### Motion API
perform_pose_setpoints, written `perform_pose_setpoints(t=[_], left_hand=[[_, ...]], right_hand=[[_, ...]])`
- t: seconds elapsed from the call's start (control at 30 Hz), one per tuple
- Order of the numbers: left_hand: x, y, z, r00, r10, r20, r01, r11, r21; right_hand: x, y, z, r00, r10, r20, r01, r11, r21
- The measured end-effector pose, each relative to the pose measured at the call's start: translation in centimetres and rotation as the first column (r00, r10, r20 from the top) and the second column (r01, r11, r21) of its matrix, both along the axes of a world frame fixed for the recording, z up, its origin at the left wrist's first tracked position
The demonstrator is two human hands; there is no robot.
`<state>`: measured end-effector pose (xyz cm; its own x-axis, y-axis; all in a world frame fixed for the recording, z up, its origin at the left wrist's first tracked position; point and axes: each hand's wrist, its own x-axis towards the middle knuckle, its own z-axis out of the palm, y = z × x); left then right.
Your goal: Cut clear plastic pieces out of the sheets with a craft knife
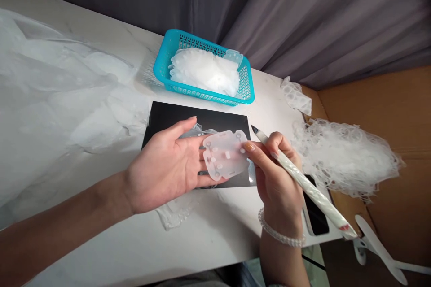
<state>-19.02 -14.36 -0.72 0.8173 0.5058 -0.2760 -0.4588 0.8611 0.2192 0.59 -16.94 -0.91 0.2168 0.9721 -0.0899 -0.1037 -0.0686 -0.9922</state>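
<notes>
My left hand (160, 170) is palm up with its fingers stretched out beneath a thin translucent plastic or silicone piece (224, 166) with small holes and slots. The right edge of that piece is pinched by my right hand (279, 184), the thumb on top. The same right hand also keeps a craft knife (310, 188) with a pearly white wrapped handle, its dark blade tip pointing up and left. Below both hands lies a black board (175, 116), with translucent film partly hidden behind my left fingers.
A blue basket (161, 65) holding a heap of translucent pieces (205, 69) stands behind the board. A large plastic bag (67, 94) covers the left. On the right are lacy scraps (346, 157) by a cardboard box (373, 103), a phone (316, 215) and a white stand (380, 244).
</notes>
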Motion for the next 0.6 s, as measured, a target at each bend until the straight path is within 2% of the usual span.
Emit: perform_pose_setpoints(t=[0.17, 0.3, 0.4, 0.5, 0.6], left_hand=[[0.1, 0.2, -0.1, 1.000, -0.005, -0.016, 0.005, 1.000, 0.008], [-0.1, 0.7, -1.1, 0.980, 0.001, -0.197, 0.015, 0.997, 0.080], [-0.6, 1.5, -1.8, 0.911, 0.063, -0.408, 0.024, 0.978, 0.206], [-1.0, 2.1, -2.0, 0.825, 0.165, -0.541, 0.031, 0.942, 0.335], [-1.1, 2.2, -1.8, 0.726, 0.298, -0.619, 0.082, 0.857, 0.509]], right_hand=[[0.3, 0.1, -0.1, 0.999, -0.004, 0.032, 0.004, 1.000, -0.008], [1.4, 1.7, 0.1, 0.994, 0.028, 0.109, -0.029, 1.000, 0.006], [1.9, 5.4, 0.6, 0.984, 0.028, 0.174, -0.051, 0.990, 0.134], [1.4, 11.2, 1.2, 0.975, 0.004, 0.224, -0.071, 0.955, 0.290], [0.7, 16.0, 1.4, 0.960, -0.058, 0.275, -0.052, 0.926, 0.374]])
